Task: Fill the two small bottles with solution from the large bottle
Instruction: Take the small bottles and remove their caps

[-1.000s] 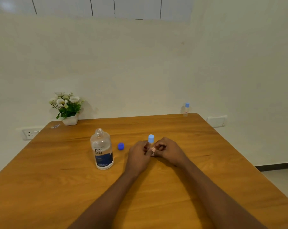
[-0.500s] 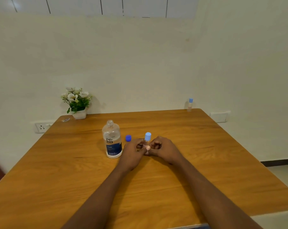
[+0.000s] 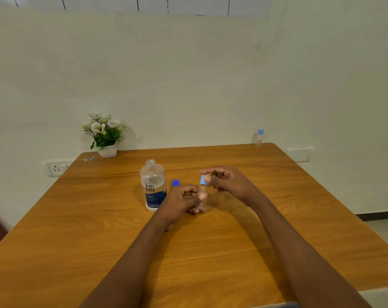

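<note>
The large clear bottle (image 3: 153, 185) with a dark blue label stands uncapped at mid-table. Its dark blue cap (image 3: 175, 182) lies just to its right. A small clear bottle (image 3: 203, 197) stands upright between my hands. My left hand (image 3: 181, 201) grips its body. My right hand (image 3: 227, 181) has its fingertips pinched on the light blue cap (image 3: 202, 180) atop it. A second small bottle (image 3: 259, 138) with a light blue cap stands at the far right corner of the table, well away from both hands.
A white pot of flowers (image 3: 105, 134) sits at the table's far left corner, with a small wrapper (image 3: 89, 158) beside it. The wooden table (image 3: 77, 241) meets the wall at the back. Wall sockets (image 3: 56, 168) sit at left and another (image 3: 298, 154) at right.
My right hand has lifted from beside the small bottle's body up to its light blue cap. My left hand keeps hold of the body. The camera view shifted slightly.
</note>
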